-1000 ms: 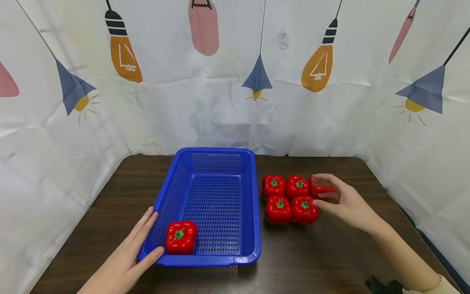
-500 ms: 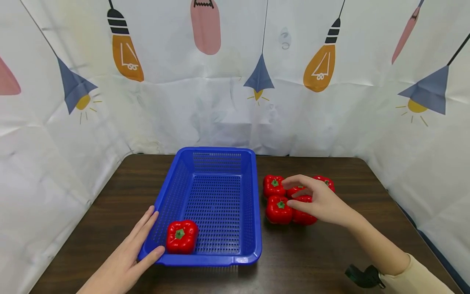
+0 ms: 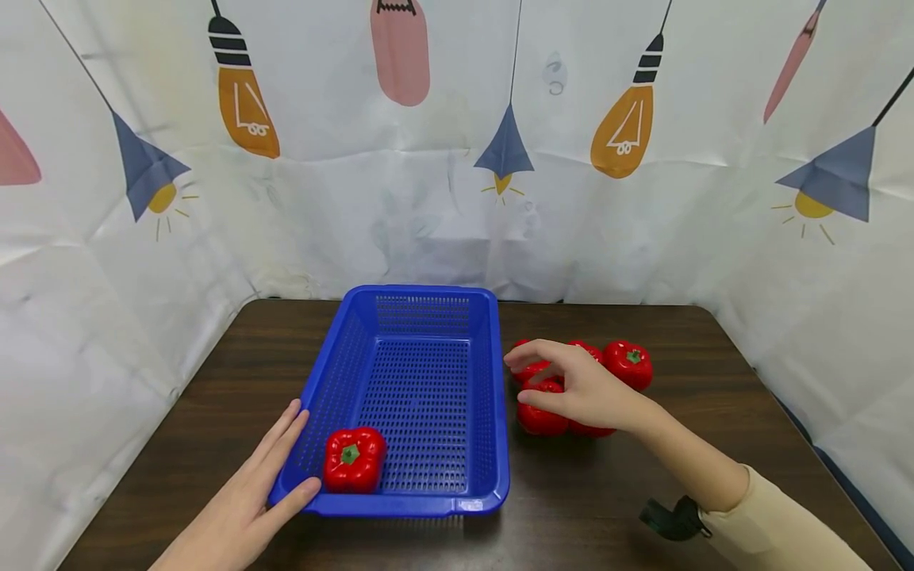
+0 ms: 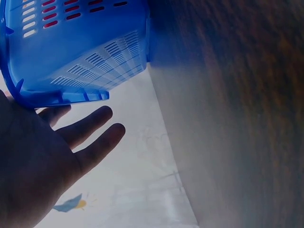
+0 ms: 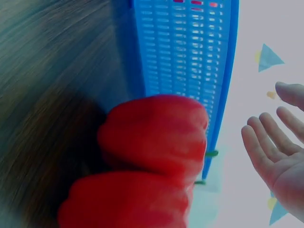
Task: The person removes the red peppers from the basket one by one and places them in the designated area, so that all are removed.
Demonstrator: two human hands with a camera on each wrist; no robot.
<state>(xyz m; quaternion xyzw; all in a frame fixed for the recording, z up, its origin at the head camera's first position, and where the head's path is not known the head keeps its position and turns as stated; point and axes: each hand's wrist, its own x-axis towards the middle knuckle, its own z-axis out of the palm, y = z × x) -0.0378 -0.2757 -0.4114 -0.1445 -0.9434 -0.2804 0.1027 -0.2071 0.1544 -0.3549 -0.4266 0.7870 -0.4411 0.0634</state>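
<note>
My left hand rests on the near left corner of a blue plastic basket, its fingers straight along the rim. In the left wrist view that hand lies against the outside of the basket. One red bell pepper with a green stem sits inside, at the near left. Over a group of several red peppers right of the basket, my right hand hovers with loosely bent fingers and holds nothing. In the right wrist view the hand is apart from the peppers.
The basket and the pepper group stand on a dark wooden table. A pepper shows at the group's far right. White cloth printed with lamps and bulbs hangs behind and at the sides.
My right hand has moved left across the pepper group, from its right end to its left end, uncovering the far right pepper. The left hand, basket and peppers have stayed put.
</note>
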